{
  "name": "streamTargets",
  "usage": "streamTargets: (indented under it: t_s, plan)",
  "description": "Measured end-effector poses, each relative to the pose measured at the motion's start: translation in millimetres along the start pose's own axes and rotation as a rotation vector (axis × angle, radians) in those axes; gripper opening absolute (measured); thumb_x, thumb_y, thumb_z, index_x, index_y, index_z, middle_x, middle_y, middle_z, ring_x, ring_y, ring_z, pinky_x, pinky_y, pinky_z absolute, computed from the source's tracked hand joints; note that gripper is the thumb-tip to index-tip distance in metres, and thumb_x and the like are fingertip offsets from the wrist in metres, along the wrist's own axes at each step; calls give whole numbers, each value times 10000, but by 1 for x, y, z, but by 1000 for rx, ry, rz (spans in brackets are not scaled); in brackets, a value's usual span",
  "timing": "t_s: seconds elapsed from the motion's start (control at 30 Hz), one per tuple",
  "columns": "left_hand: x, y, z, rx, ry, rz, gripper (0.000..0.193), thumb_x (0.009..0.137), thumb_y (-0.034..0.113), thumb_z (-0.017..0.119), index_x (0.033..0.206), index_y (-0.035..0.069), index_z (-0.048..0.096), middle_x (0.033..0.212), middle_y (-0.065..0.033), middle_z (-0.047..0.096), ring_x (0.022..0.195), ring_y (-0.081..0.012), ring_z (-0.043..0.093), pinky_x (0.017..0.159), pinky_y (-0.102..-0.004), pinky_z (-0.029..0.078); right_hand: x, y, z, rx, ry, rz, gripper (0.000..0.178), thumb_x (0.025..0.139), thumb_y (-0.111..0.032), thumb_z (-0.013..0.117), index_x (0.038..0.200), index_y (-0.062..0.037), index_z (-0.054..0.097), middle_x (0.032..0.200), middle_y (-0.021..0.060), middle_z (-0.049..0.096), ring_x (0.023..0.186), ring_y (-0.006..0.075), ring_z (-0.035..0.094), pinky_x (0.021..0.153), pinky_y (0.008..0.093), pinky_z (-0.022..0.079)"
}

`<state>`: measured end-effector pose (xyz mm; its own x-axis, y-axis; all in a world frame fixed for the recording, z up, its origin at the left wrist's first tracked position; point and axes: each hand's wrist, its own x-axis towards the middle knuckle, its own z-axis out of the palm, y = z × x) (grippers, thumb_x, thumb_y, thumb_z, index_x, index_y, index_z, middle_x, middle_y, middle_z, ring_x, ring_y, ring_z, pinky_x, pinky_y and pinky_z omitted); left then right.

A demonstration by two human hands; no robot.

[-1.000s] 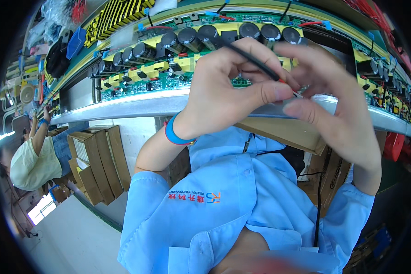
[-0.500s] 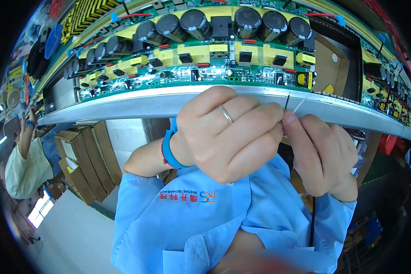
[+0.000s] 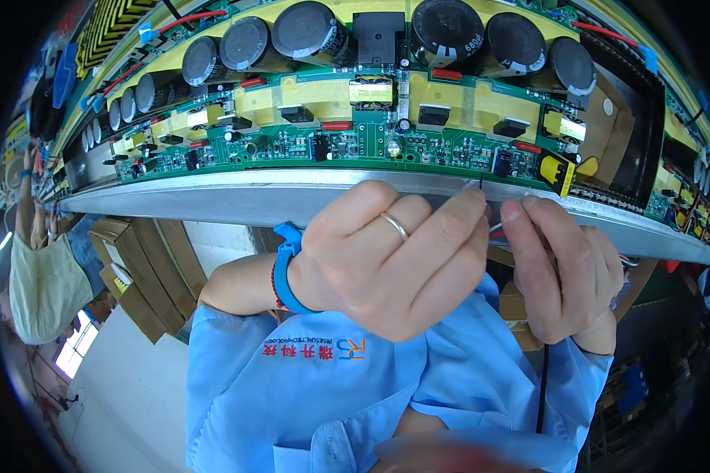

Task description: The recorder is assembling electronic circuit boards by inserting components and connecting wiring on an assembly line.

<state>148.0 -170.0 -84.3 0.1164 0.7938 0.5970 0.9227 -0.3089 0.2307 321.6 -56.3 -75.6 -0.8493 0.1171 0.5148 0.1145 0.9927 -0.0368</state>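
My left hand (image 3: pixel 394 264), with a ring and a blue wristband, is closed in a pinch. A thin black wire end (image 3: pixel 481 182) stands up at its fingertips. Thumb and forefinger of my right hand (image 3: pixel 564 268) are pressed together on a thin white wire (image 3: pixel 495 227), which shows in the small gap between the hands. From below my right hand a black cable (image 3: pixel 543 386) hangs down. Both hands are just in front of a silver metal rail (image 3: pixel 292 189) that edges a green circuit board (image 3: pixel 292 150). The wires' full run is hidden by the fingers.
Large black capacitors (image 3: pixel 312 33) and yellow transformers (image 3: pixel 371 93) crowd the board. An open cardboard box (image 3: pixel 607 118) shows beyond the rail at right. Folded cartons (image 3: pixel 146 268) stand at left, and another person (image 3: pixel 47 276) is at the far left.
My hands have drawn slightly apart; the fingertips that touched now have a gap between them. The white wire end no longer stands up between them. The board appears larger and lower.
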Motion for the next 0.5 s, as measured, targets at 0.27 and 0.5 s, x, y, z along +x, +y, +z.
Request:
streamTargets:
  t_s: [0.27, 0.5]
  plan:
    - [3, 3, 9, 10, 31, 12, 119, 652, 126, 633, 718, 27, 629, 828, -131, 667, 550, -120, 479, 492, -246, 303, -4, 0, 6, 15, 66, 41, 112, 773, -42, 686, 884, -50, 684, 867, 122, 698, 475, 84, 518, 397, 197, 292]
    - [3, 6, 11, 20, 30, 0, 110, 651, 125, 621, 709, 31, 623, 824, -133, 664, 554, -130, 484, 495, -250, 309, -6, 1, 8, 31, 79, 46, 112, 758, -46, 694, 870, -49, 684, 866, 134, 697, 472, 96, 522, 397, 198, 312]
